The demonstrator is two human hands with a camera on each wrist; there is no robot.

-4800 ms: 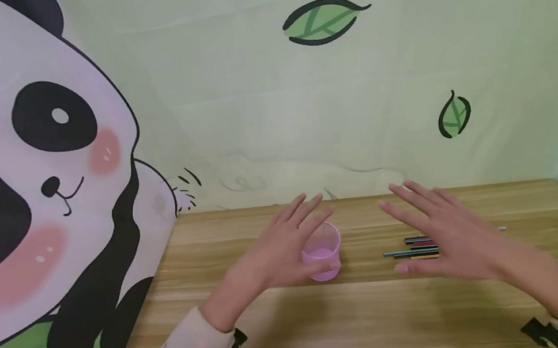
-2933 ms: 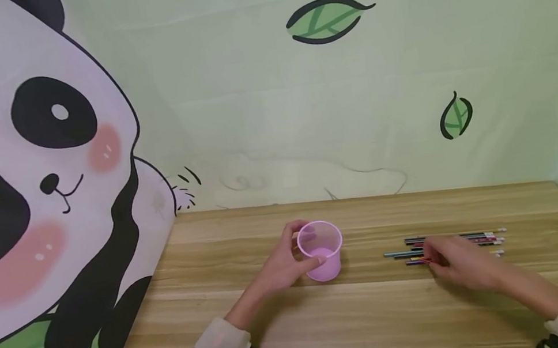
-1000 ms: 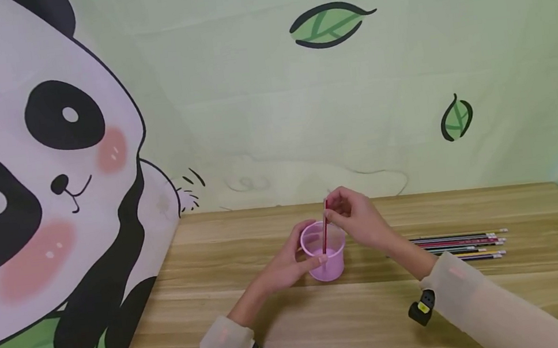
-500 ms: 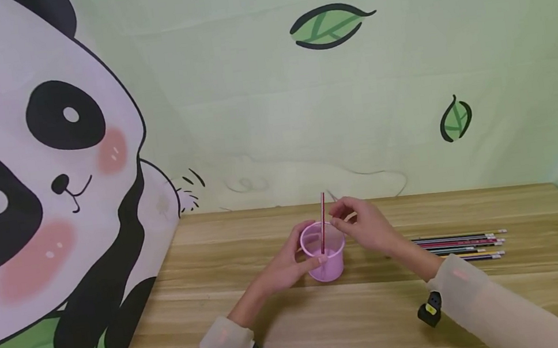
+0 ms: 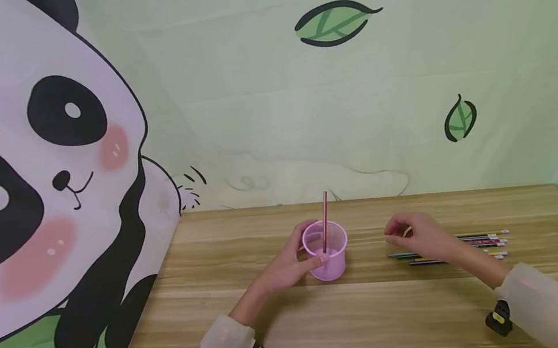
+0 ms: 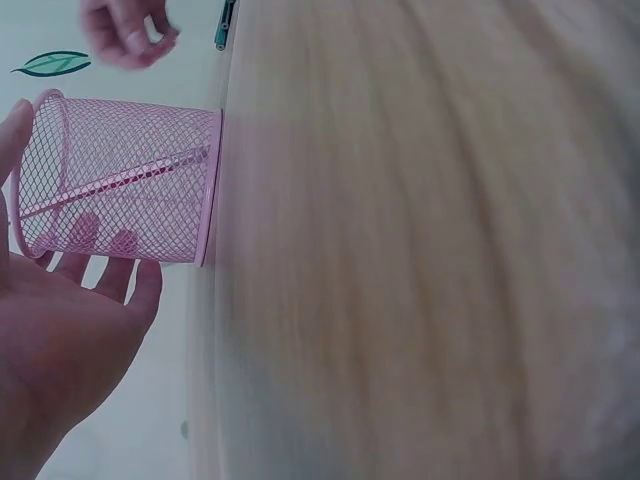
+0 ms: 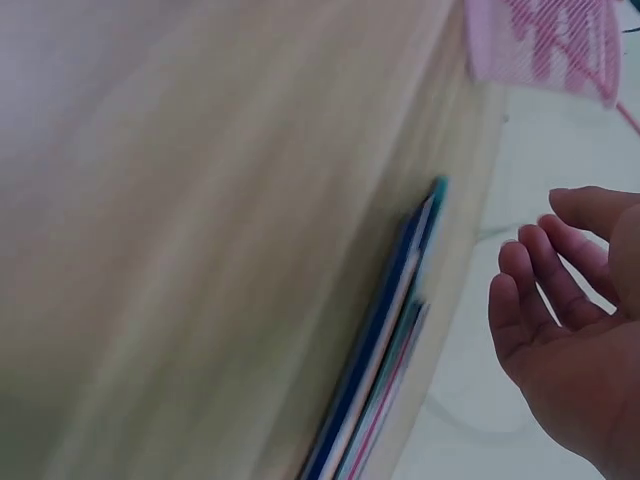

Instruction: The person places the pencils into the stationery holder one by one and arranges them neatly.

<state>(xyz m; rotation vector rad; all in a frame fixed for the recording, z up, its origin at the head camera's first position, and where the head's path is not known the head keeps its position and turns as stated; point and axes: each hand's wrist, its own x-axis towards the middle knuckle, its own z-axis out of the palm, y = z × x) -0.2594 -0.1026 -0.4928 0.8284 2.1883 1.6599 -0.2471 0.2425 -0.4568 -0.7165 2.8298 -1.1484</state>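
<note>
I read the left grip [image 5: 285,265] clamped around the pink mesh cup [image 5: 334,266], which stands upright on the worktop [image 5: 355,327]. Within the cup, one red pencil [image 5: 325,220] leans beyond the left grip's thumb. The right grip [image 5: 418,235], thumb and fingertips apart, hangs above the loose pencils [image 5: 483,241].

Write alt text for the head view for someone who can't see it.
A person's left hand holds a pink cup upright on a wooden table, one red pencil leaning inside it. The empty right hand hovers near loose pencils. Behind is a pale-green backdrop with a cartoon panda and leaves.
</note>
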